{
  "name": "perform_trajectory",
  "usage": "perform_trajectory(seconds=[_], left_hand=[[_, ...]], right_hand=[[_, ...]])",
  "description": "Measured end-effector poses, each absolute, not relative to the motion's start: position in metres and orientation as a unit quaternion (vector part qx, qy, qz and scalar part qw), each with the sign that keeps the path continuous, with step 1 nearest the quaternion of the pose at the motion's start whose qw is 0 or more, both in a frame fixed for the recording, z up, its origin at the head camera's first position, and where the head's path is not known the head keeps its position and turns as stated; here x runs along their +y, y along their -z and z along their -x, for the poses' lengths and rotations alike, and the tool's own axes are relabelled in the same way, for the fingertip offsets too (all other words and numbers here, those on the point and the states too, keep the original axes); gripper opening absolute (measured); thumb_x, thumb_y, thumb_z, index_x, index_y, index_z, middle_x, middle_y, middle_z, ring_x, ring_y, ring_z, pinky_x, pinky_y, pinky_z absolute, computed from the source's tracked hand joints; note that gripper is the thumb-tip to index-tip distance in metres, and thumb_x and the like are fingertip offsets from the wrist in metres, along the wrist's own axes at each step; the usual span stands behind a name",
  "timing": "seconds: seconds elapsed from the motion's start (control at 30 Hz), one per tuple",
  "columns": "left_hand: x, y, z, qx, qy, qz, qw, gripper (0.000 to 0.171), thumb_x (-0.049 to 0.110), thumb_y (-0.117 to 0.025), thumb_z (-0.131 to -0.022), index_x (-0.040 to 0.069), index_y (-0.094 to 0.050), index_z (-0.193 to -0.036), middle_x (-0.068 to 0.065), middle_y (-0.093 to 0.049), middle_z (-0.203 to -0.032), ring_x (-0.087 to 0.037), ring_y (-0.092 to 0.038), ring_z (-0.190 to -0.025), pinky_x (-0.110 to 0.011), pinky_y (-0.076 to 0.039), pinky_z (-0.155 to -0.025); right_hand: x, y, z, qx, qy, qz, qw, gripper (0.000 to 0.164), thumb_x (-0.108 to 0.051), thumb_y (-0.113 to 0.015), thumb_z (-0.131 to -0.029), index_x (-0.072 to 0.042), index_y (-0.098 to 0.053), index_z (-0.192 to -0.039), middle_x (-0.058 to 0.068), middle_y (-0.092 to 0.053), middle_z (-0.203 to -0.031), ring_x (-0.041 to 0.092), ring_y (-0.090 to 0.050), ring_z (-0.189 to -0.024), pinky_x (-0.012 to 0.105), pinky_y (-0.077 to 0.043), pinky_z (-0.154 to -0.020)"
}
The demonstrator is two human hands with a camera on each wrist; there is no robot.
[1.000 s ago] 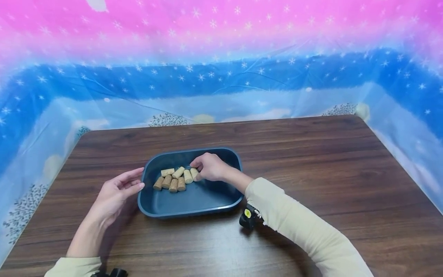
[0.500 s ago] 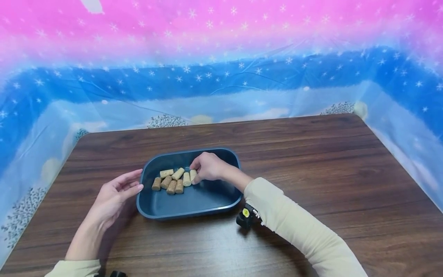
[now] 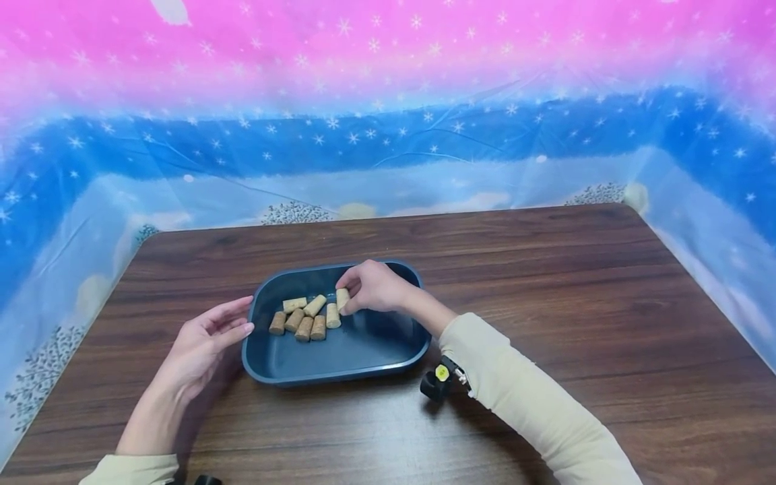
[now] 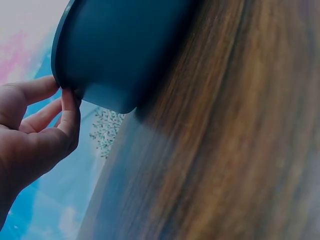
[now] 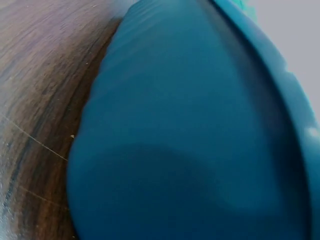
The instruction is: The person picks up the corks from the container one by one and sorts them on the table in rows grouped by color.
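Inside a dark blue rectangular tray (image 3: 370,347) with rounded corners, my right hand (image 3: 378,288) pinches a pale cork (image 3: 342,298) between thumb and fingers. To its left lies a loose group of corks: paler ones (image 3: 333,315) at the back and right, browner ones (image 3: 305,329) in front. My left hand (image 3: 203,340) touches the tray's left end with thumb and fingertips spread apart along the rim. The left wrist view shows this hand (image 4: 37,132) at the rim from low down. Only the tray's outer wall (image 5: 175,125) and the table fill the right wrist view, where the hand is hidden.
The tray stands on a brown wood-grain table (image 3: 545,289), left of its middle. Behind the table hangs a pink and blue snowflake cloth (image 3: 388,128). A black wrist camera (image 3: 436,382) under my right sleeve sits close by the tray's front right corner.
My right hand has drawn its cork slightly up and away from the neighbouring pale cork, leaving a gap between them. My left hand stays at the tray's rim.
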State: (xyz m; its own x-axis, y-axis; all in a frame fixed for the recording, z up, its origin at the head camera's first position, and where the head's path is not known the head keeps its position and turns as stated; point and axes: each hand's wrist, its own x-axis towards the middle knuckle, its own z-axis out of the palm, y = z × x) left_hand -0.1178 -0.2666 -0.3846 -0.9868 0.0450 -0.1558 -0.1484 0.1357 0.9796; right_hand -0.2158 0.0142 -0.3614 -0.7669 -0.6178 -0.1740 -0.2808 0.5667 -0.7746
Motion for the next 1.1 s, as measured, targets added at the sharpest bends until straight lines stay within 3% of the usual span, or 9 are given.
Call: perform_trajectory(seconds=[0.5,1.1], left_hand=[[-0.267,0.386,0.117,0.733,-0.674,0.042,0.076,0.059,0.014,-0.068,-0.092,0.0,-0.041,-0.144,0.002,-0.049,-0.122,-0.008,-0.052,-0.107,-0.014,-0.045,-0.09],[-0.267,0.387,0.117,0.714,-0.695,0.035,0.074,0.054,0.01,-0.068,-0.092,0.001,-0.046,-0.141,0.004,-0.053,-0.119,-0.007,-0.055,-0.106,-0.015,-0.046,-0.089]], right_hand=[[0.039,0.351,0.211,0.848,0.42,0.27,0.179,0.042,-0.017,-0.077,-0.083,-0.003,-0.065,-0.122,0.004,-0.069,-0.104,0.014,-0.064,-0.098,0.029,-0.052,-0.079],[0.073,0.339,0.207,0.857,0.427,0.247,0.149,0.045,-0.017,-0.08,-0.081,-0.005,-0.066,-0.122,0.004,-0.068,-0.111,0.018,-0.062,-0.105,0.032,-0.052,-0.082]])
